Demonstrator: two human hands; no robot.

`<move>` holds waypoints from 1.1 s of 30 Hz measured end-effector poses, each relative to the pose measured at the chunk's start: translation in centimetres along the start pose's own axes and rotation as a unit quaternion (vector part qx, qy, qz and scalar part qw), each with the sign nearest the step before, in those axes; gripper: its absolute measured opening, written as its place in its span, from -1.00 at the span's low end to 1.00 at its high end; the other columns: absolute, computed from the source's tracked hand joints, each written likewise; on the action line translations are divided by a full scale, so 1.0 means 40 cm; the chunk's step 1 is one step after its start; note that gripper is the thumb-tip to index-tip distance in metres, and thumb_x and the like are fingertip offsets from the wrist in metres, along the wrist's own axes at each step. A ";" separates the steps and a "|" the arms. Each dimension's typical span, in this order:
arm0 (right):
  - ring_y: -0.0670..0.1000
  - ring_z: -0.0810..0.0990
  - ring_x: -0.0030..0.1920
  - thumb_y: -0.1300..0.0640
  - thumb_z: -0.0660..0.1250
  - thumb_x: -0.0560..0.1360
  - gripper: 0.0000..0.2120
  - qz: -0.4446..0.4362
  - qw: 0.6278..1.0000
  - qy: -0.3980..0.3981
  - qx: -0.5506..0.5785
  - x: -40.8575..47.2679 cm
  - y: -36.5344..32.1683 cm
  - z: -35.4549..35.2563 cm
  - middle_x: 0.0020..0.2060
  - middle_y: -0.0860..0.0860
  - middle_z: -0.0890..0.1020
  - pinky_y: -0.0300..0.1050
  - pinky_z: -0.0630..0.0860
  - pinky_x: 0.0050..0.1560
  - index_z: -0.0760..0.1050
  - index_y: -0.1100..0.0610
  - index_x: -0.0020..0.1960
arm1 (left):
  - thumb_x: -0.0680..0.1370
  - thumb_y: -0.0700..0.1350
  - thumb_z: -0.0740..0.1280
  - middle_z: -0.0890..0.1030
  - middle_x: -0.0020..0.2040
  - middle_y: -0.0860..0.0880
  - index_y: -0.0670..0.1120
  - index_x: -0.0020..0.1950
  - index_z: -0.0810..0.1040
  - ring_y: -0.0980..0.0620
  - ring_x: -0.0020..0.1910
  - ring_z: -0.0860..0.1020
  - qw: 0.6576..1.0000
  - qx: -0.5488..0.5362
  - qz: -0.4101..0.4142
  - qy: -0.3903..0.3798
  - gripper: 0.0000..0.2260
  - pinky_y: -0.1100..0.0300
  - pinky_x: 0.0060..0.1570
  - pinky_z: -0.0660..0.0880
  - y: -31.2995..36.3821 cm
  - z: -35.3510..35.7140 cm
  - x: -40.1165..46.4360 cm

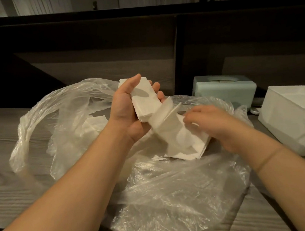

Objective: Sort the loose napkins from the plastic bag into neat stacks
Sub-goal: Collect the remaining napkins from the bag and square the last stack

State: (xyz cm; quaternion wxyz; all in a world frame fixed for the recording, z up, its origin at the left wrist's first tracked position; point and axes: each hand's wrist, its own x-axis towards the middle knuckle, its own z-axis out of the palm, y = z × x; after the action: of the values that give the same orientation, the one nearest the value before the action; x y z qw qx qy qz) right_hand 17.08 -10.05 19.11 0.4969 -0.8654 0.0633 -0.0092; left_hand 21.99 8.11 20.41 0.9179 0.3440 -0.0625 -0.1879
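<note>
No readable text or labels, seemingly, in this dim view.

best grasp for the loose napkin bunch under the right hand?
Probably pinch the loose napkins across their lower squared edge, coming from the right, where the right hand already holds them. The upper sheets fan out unevenly toward the left hand's stack, so top grips risk slipping.

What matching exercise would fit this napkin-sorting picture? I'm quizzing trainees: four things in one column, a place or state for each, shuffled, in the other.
Things:
1. left hand
2. right hand
3. plastic bag
4. pale green tissue box

Places or states:
A. crumpled across the table
B. behind the bag, against the wall
C. raised, gripping a stack of napkins
D. low, on loose napkins

Pairs: 1-C, 2-D, 3-A, 4-B
</note>
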 end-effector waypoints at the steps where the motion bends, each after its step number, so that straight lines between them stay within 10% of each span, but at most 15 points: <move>1: -0.07 0.62 -0.02 0.04 0.38 0.56 -0.88 -0.018 0.999 -0.017 -0.033 0.007 0.006 0.003 0.02 -0.09 0.68 -0.15 0.48 -0.14 0.65 -0.07 0.07 | 0.57 0.02 0.36 0.61 -0.05 -0.10 -0.14 0.20 0.51 -0.03 -0.22 0.56 1.000 -0.006 -0.002 -0.002 -0.70 0.08 -0.07 0.55 0.000 0.000 -0.001; 5: -0.12 0.52 0.22 -0.14 0.48 0.48 -0.56 -0.096 0.979 -0.045 -0.175 0.013 0.025 0.020 0.23 -0.19 0.56 -0.15 0.46 0.13 0.52 -0.17 0.33 | 0.56 0.02 0.37 0.61 0.00 -0.11 -0.14 0.22 0.52 -0.04 -0.19 0.57 1.000 0.002 -0.004 0.000 -0.68 0.05 -0.02 0.54 -0.002 0.000 -0.001; 10: -0.03 0.33 0.35 -0.16 0.27 0.57 -0.62 -0.195 0.933 0.051 -0.299 0.021 0.042 0.049 0.24 -0.16 0.47 0.07 0.34 0.40 0.48 -0.18 0.37 | 0.56 0.03 0.37 0.62 0.01 -0.11 -0.14 0.23 0.53 -0.04 -0.19 0.58 1.000 -0.001 -0.008 -0.003 -0.67 0.05 -0.04 0.55 0.000 0.000 0.000; 16: -0.07 0.30 0.27 -0.12 0.34 0.52 -0.63 -0.217 0.922 -0.001 -0.320 0.010 0.027 0.075 0.16 -0.21 0.48 0.00 0.21 0.29 0.46 -0.19 0.31 | 0.56 0.03 0.37 0.61 0.02 -0.12 -0.15 0.25 0.51 -0.06 -0.19 0.59 1.000 0.001 -0.009 -0.012 -0.65 0.03 -0.04 0.57 0.002 -0.006 0.005; 24: -0.18 0.40 0.05 -0.28 0.28 0.38 -0.92 -0.296 0.937 0.016 -0.185 0.009 0.032 0.059 -0.10 -0.30 0.53 0.13 0.37 0.27 0.54 -0.42 -0.16 | 0.55 0.05 0.38 0.61 0.00 -0.09 -0.12 0.27 0.50 -0.04 -0.19 0.58 0.999 0.003 -0.032 -0.022 -0.63 0.06 -0.05 0.56 0.001 -0.012 0.009; 29: -0.19 0.60 -0.13 0.15 0.51 0.49 -0.88 -0.296 0.955 -0.030 0.015 -0.015 0.010 0.036 -0.21 -0.19 0.67 -0.25 0.54 -0.10 0.70 -0.07 -0.13 | 0.56 0.06 0.38 0.63 -0.04 -0.09 -0.11 0.26 0.50 -0.04 -0.19 0.59 0.999 0.000 -0.029 -0.015 -0.64 0.06 -0.04 0.57 0.000 -0.006 0.006; 33: 0.03 0.65 -0.10 0.12 0.54 0.39 -0.82 -0.202 0.937 -0.051 0.282 -0.031 -0.017 0.026 -0.09 0.08 0.71 0.00 0.58 -0.15 0.69 0.03 -0.01 | 0.58 0.20 0.36 0.66 -0.01 -0.12 -0.14 0.29 0.58 -0.09 -0.11 0.67 0.997 0.064 -0.034 -0.005 -0.53 0.00 -0.03 0.65 -0.012 0.005 0.000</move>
State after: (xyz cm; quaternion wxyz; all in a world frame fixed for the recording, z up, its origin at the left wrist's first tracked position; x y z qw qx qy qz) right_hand 16.01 -8.66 19.24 0.7107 -0.6837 -0.1433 -0.0828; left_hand 21.79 7.67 20.26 0.8867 0.4033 -0.0671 -0.2160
